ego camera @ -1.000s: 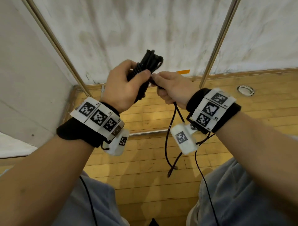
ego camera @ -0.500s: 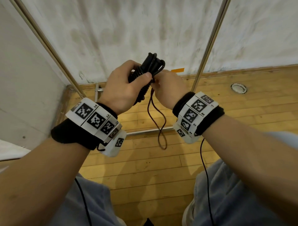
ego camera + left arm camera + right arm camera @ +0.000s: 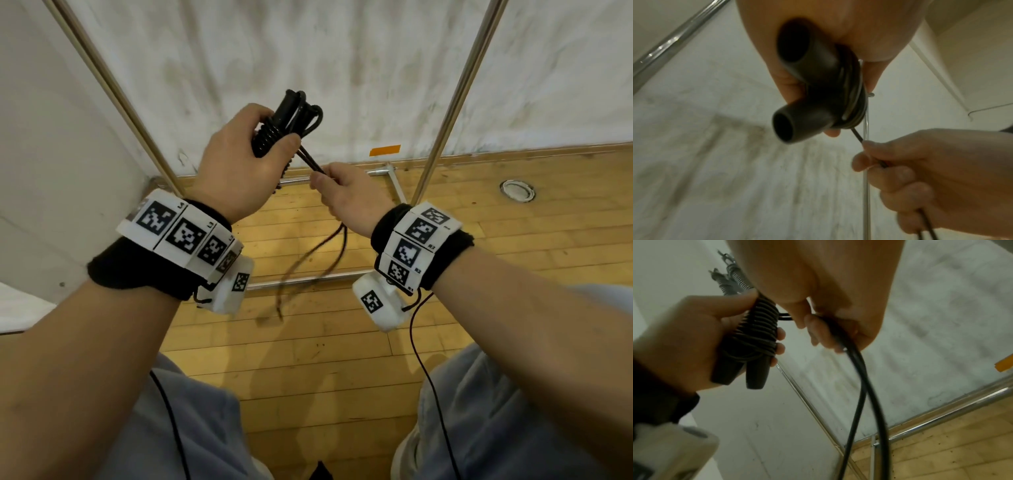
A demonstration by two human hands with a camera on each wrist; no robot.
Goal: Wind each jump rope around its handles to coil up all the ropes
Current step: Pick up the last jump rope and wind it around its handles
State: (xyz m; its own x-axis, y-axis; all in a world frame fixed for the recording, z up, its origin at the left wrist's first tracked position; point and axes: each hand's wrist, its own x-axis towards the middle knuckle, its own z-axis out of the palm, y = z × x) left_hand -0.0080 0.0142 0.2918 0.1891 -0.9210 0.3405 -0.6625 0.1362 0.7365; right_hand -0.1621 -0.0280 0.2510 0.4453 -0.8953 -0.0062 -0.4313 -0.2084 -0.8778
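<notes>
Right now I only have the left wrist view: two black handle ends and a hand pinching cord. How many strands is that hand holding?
Observer: Two. In the right wrist view the right hand grips a doubled black rope, both strands running down together.
Operator: Is the winding neat?
Observer: Mostly. Tight turns stack along the handles, with a couple of crossed strands near the lower end.
Operator: How much rope is left?
Observer: From the head view a loose loop hangs below the right hand, its lower end too blurred to judge. The left hand holds the wound bundle upright.
</notes>
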